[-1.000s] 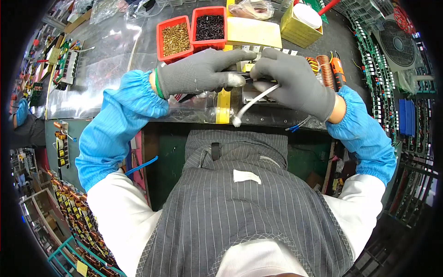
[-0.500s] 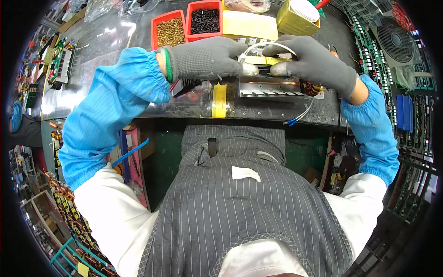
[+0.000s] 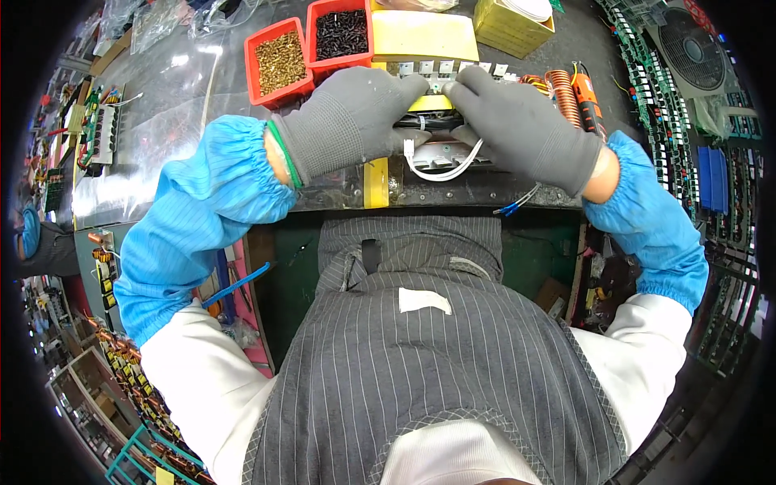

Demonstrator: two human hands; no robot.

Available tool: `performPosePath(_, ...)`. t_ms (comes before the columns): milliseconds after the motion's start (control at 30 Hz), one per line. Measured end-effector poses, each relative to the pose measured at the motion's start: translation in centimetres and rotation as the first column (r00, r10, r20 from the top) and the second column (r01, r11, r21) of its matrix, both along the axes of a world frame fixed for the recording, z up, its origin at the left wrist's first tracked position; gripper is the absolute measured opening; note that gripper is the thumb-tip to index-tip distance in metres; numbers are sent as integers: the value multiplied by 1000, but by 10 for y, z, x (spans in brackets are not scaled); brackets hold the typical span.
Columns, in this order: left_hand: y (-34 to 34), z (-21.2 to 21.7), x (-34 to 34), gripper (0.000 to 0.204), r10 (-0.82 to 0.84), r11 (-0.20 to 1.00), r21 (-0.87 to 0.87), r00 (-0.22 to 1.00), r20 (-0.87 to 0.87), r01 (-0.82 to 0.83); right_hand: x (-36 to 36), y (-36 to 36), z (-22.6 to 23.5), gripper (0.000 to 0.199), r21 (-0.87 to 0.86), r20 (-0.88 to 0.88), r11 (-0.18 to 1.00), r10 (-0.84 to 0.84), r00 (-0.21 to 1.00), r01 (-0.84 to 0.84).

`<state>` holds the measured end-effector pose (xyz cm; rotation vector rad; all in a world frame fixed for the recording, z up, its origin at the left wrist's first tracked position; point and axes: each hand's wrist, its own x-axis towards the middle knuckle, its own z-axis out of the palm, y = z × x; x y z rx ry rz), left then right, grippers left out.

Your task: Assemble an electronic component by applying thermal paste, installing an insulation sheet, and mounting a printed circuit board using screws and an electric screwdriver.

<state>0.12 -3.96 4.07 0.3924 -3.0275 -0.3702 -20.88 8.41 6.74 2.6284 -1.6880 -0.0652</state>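
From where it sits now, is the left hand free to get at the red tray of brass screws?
Probably yes. The left hand rests on the assembly beside the right hand, and the red tray of brass screws lies just beyond it with nothing between them.

Under my two gloved hands lies a flat electronic assembly [image 3: 440, 133], set level near the front edge of the surface [image 3: 162, 121], its long side running left to right. Its top shows a yellow strip, with a dark band beneath it and a pale metal base below that. A row of small silvery tabs [image 3: 453, 68] stands along its far edge. A white cable [image 3: 440, 172] loops out of its near side, ending in a small white plug just left of the loop.
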Motion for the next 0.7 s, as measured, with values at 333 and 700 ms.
performPosePath(333, -2, 18, 5, 62, 9, 945, 327, 1000, 7, -11, -59, 2, 23, 29, -75, 522, 994, 105, 846, -78)
performPosePath(700, 23, -1, 30, 80, 124, 992, 3, 986, -115, -125, -139, 69, 5, 64, -83, -76, 993, 81, 994, -87)
